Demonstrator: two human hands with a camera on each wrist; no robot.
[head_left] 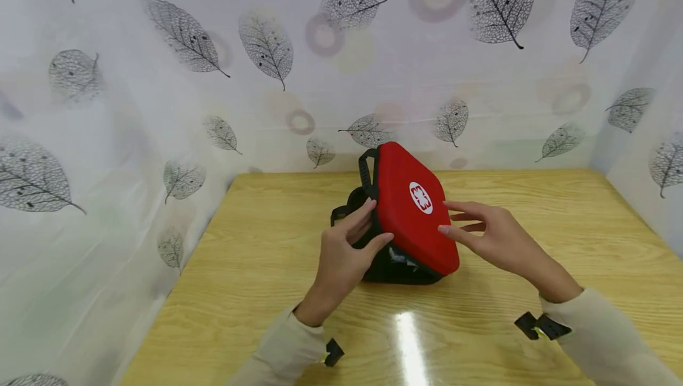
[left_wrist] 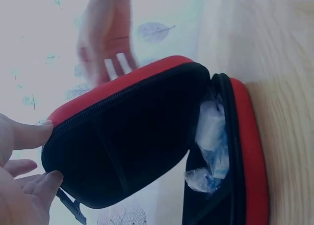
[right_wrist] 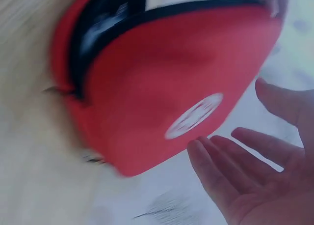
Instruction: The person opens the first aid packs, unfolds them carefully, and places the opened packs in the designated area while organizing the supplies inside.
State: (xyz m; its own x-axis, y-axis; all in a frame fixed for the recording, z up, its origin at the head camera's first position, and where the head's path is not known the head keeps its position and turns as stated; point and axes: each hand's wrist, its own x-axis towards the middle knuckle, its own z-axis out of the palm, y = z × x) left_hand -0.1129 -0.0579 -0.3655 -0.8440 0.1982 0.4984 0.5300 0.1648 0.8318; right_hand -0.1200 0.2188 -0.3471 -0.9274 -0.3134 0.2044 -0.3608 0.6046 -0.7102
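A red first-aid case (head_left: 408, 226) with a white oval emblem (head_left: 421, 198) stands on the table, its lid raised at a slant. My left hand (head_left: 344, 258) pinches the lid's free edge between thumb and fingers. In the left wrist view the lid's black lining (left_wrist: 117, 141) shows, and plastic-wrapped supplies (left_wrist: 211, 129) lie in the base; what exactly they are is unclear. My right hand (head_left: 496, 238) is beside the lid's right side with fingers spread, holding nothing. Whether its fingertips touch the red shell I cannot tell.
The case sits on a wood-grain table (head_left: 267, 243). A black carry handle (head_left: 366, 169) sticks out at the lid's left edge. Behind and to the left hangs a pale leaf-patterned curtain (head_left: 299, 89).
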